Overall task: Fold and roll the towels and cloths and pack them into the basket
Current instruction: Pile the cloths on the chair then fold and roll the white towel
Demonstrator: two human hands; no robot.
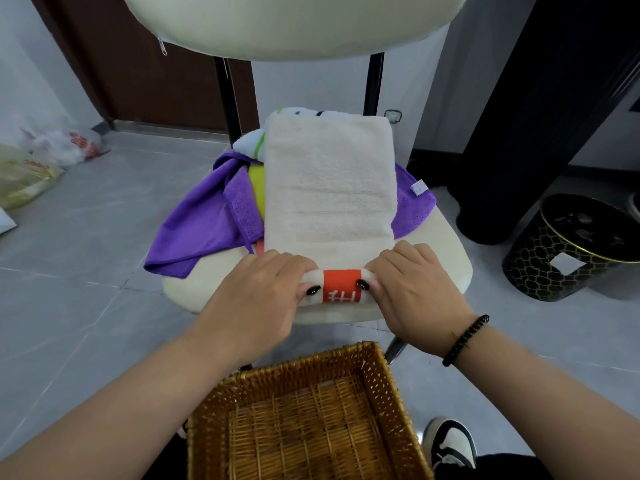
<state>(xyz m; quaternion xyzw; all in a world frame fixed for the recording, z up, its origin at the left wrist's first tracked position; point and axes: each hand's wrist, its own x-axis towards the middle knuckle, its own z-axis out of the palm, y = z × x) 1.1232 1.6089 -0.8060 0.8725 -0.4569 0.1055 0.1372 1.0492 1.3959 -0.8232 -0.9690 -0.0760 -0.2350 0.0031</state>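
Hands, left hand and right hand, grip the cream towel at its rolled, orange-banded end.

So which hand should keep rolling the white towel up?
Neither alone, probably both. The left hand and right hand each grip one end of the towel's rolled near edge, evenly spaced about the orange label. The basket waits empty.

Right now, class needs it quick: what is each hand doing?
Left hand: fingers curled round the rolled near end of the cream towel, holding it.
Right hand: same grip on that roll's other side.
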